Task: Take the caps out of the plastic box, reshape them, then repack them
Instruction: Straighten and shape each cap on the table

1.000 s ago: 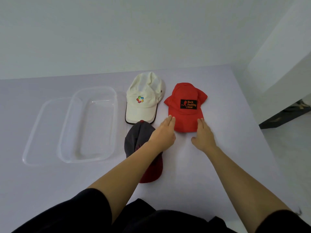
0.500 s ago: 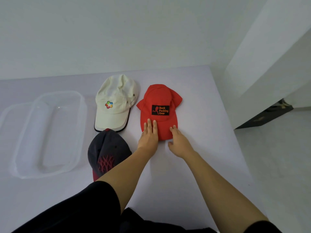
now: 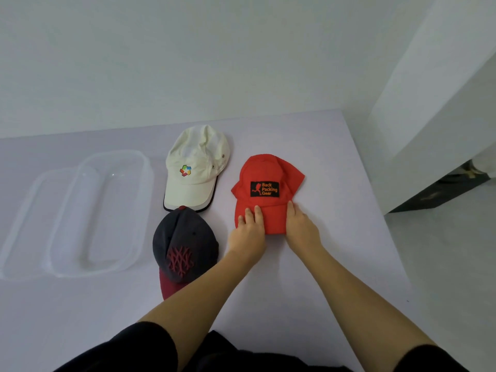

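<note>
As red cap point(image 3: 265, 170) lies outside, box point(image 3: 146, 194) apart

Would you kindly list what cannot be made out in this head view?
Head view:
- Dark cap: brim's near end hidden by the left forearm.
- Red cap: brim partly covered by left hand and right hand; thumbs hidden, grip unclear.
- Lid beside the plastic box: left edge cut off by the frame.

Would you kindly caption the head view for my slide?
Left hand and right hand touch the red cap's brim; the plastic box lies empty.
</note>
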A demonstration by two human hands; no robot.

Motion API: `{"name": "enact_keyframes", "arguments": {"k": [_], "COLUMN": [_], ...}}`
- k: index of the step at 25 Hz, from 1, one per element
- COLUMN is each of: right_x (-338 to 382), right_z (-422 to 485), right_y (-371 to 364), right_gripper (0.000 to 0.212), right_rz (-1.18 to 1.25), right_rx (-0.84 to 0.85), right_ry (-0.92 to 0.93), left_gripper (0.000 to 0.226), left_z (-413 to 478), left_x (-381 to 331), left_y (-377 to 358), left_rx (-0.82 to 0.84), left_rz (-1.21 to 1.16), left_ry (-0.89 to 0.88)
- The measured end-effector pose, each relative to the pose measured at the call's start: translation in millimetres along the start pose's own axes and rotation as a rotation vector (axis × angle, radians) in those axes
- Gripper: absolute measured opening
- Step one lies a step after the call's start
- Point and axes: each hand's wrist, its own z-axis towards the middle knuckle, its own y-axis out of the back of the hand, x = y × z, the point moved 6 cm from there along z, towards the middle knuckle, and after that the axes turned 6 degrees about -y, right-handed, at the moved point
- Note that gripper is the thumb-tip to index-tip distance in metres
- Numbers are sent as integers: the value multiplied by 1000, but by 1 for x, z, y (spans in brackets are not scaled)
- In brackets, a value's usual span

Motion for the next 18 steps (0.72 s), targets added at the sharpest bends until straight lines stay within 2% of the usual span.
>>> {"name": "enact_keyframes", "arguments": {"k": [4, 8, 10, 12, 14, 16, 18], "right_x": [12, 17, 19, 21, 27, 35, 39], "right_z": [-11, -25, -35, -44, -54, -63, -70], "right_y": [14, 35, 39, 44, 51, 61, 65], "right_gripper": [57, 55, 55, 57, 54, 50, 50], "right_rz": [-3, 0, 52, 155, 308, 432, 448], "right_rx": [-102, -222, -240, -232, -231, -263, -267], "right_ry": [84, 112, 157, 161, 151, 143, 159], "left_gripper": [60, 63, 63, 60, 48, 35, 33], "left_z": [-4, -23, -29, -36, -46, -55, -62], "left_x": [17, 4, 8, 13, 8, 1, 0], "left_y": [19, 33, 38, 48, 54, 53, 58], "left_rx": [-111, -166, -204, -316, -367, -348, -338], "left_rz": [-138, -134, -292, -464, -568, -763, -800], "left_ry": [85, 37, 87, 120, 107, 127, 122]}}
